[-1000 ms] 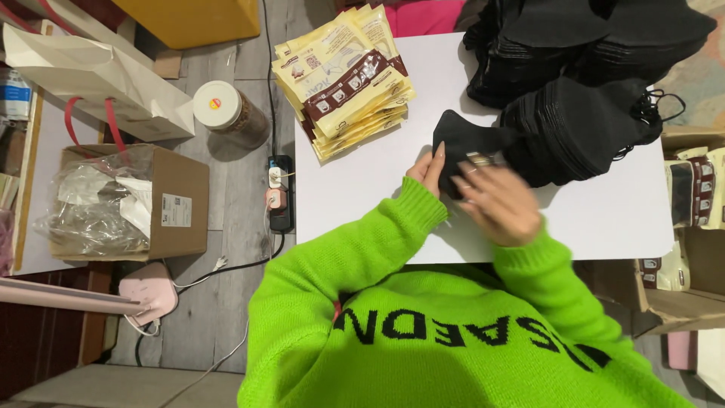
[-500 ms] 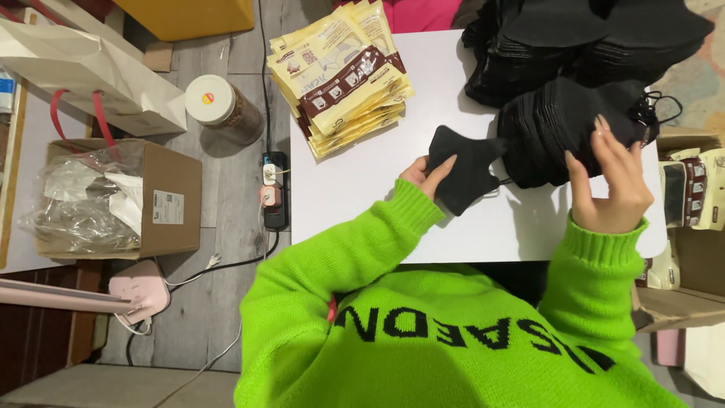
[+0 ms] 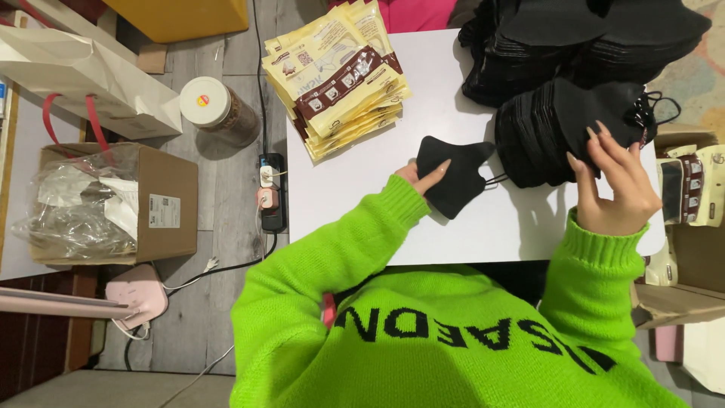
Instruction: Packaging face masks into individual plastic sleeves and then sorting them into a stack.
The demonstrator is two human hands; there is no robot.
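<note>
A single black face mask (image 3: 451, 175) lies on the white table (image 3: 377, 208); my left hand (image 3: 423, 176) grips its left edge, one finger laid across it. My right hand (image 3: 615, 181) reaches to the right side of a stack of black masks (image 3: 555, 128), its fingertips touching the top mask near the ear loops. A larger heap of black masks (image 3: 574, 45) lies behind it. A pile of cream and brown flat packets (image 3: 336, 79) sits at the table's far left corner. Bright green sleeves cover both arms.
On the floor to the left stand a cardboard box holding clear plastic (image 3: 106, 200), a paper bag with red handles (image 3: 83, 79), a white-lidded jar (image 3: 219, 109) and a power strip (image 3: 270, 193). More packets (image 3: 691, 185) sit in a box at the right.
My right hand left the single mask and moved right to the stack of masks. My left hand stayed on the single mask, which now lies uncovered on the table.
</note>
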